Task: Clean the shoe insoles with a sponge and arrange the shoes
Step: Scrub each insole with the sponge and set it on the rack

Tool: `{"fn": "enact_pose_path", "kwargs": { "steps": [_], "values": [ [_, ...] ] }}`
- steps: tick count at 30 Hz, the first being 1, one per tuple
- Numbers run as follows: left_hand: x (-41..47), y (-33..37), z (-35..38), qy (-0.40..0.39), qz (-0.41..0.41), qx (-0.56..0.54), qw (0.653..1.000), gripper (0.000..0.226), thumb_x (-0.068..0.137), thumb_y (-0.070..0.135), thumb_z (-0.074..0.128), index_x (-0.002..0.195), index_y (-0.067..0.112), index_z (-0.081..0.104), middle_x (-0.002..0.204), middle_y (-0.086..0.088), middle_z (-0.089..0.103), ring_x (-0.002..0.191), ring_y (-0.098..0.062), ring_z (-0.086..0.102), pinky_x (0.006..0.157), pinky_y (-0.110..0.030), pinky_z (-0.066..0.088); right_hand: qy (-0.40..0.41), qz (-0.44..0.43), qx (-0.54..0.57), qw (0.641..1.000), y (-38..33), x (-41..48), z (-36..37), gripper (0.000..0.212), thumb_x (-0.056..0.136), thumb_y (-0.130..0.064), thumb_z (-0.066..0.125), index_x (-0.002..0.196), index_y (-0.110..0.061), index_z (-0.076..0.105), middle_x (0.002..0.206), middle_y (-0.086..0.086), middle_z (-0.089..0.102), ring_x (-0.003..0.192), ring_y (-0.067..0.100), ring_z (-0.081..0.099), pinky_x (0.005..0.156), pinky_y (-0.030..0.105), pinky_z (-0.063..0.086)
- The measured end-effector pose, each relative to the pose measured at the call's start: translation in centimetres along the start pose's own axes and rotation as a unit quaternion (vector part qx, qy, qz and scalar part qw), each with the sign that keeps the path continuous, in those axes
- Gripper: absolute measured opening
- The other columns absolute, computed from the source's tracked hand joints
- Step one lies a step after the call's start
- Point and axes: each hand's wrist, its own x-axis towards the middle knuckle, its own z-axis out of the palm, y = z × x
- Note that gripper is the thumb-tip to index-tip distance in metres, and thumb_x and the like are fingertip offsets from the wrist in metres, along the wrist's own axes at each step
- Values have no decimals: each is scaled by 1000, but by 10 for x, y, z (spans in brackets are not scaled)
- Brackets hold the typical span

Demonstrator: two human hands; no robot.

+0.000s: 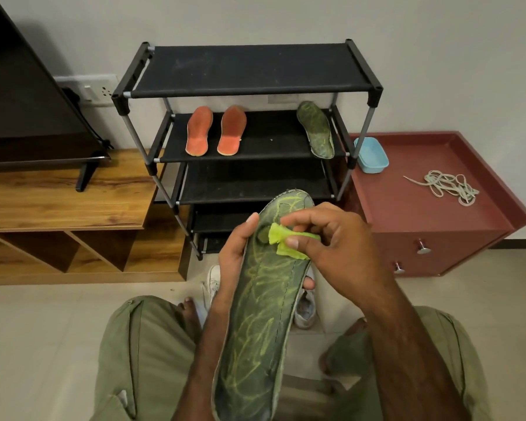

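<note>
Fingertips (pixel 292 242) of right hand (pixel 331 247) closed in a narrow pinch on yellow-green sponge (pixel 281 237), pressing it against the toe half of dark green insole (pixel 255 314) (pinch judged to give a small, firm wiping edge). Left hand (pixel 236 256) wrapped round the insole's edges, thumb along the left rim, one fingertip showing at the right rim. Holds the insole tilted up off the lap, face toward the camera, presumably as a steady backing for the wiping. Beyond, on second tier of black shoe rack (pixel 249 89): matching green insole (pixel 315 129) at right, two orange insoles (pixel 198 130) at left, laid flat and apart, likely to dry. On floor below the hands, white shoes (pixel 305 308), not yet arranged.
</note>
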Motion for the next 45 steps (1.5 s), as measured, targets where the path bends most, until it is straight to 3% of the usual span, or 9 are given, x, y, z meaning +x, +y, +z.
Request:
{"fn": "enact_pose_path", "kwargs": {
  "steps": [6, 10, 12, 15, 24, 30, 34, 40, 45],
  "values": [
    [-3, 3, 11, -14, -16, -26, 999, 54, 93, 37, 46, 121, -4, 69, 112, -26, 65, 88, -39, 64, 64, -52, 60, 231, -33, -70, 970, 10, 14, -3, 30, 89, -11, 78, 112, -30, 78, 99, -15, 63, 91, 2, 63, 81, 20, 54],
    [-5, 1, 16, 4, -3, -3, 1000, 53, 97, 40, 50, 123, -2, 69, 117, -26, 65, 92, -38, 65, 71, -52, 59, 277, -30, -48, 959, 9, 23, -5, 27, 91, -16, 76, 113, -31, 77, 107, -9, 65, 94, 2, 65, 86, 20, 55],
    [-5, 0, 19, 5, 4, -3, 1000, 50, 99, 40, 51, 127, 2, 68, 121, -23, 66, 101, -36, 65, 77, -53, 59, 279, -36, -69, 957, 7, 26, 0, 25, 92, -21, 74, 113, -34, 78, 109, -11, 65, 96, 4, 67, 90, 32, 58],
    [-4, 1, 21, 10, 18, 5, 1000, 48, 104, 40, 47, 126, 4, 68, 119, -19, 69, 104, -31, 67, 84, -48, 59, 268, -46, -91, 958, 7, 29, 8, 31, 91, -10, 73, 114, -31, 77, 106, -9, 64, 92, 2, 66, 85, 26, 58],
    [-7, -1, 27, -3, 20, 26, 999, 59, 109, 47, 29, 124, 4, 65, 108, -14, 75, 95, -24, 74, 72, -38, 63, 162, -63, -197, 965, 7, 20, 6, 54, 85, -6, 76, 130, -35, 68, 108, -11, 58, 99, 13, 59, 85, 39, 59],
    [-6, 0, 20, 1, 30, 44, 999, 61, 107, 53, 35, 135, 7, 63, 133, -23, 64, 119, -36, 60, 89, -53, 55, 208, -34, -145, 967, 6, 22, 5, 29, 88, -16, 80, 113, -29, 77, 101, -12, 66, 80, -1, 65, 60, 11, 55],
    [-4, -1, 15, -13, 20, 58, 998, 67, 105, 55, 38, 149, 4, 48, 143, -27, 53, 122, -41, 52, 87, -53, 50, 242, -14, -87, 966, 2, 26, 3, 29, 87, -16, 81, 113, -27, 78, 95, -13, 70, 77, -1, 68, 72, 18, 60],
    [-7, -3, 19, -28, 8, 44, 999, 56, 108, 47, 33, 138, 8, 59, 128, -16, 69, 111, -28, 69, 81, -47, 61, 238, -26, -140, 961, 2, 29, 8, 29, 88, -23, 80, 115, -31, 77, 89, -14, 69, 76, 3, 67, 75, 28, 62],
    [-4, -6, 18, -34, 5, 49, 998, 57, 105, 50, 39, 141, 9, 58, 134, -18, 65, 115, -31, 66, 83, -52, 58, 236, -28, -205, 950, 3, 35, 1, 17, 88, -27, 81, 105, -28, 78, 107, -8, 67, 83, 1, 64, 72, 6, 51]
  ]
}}
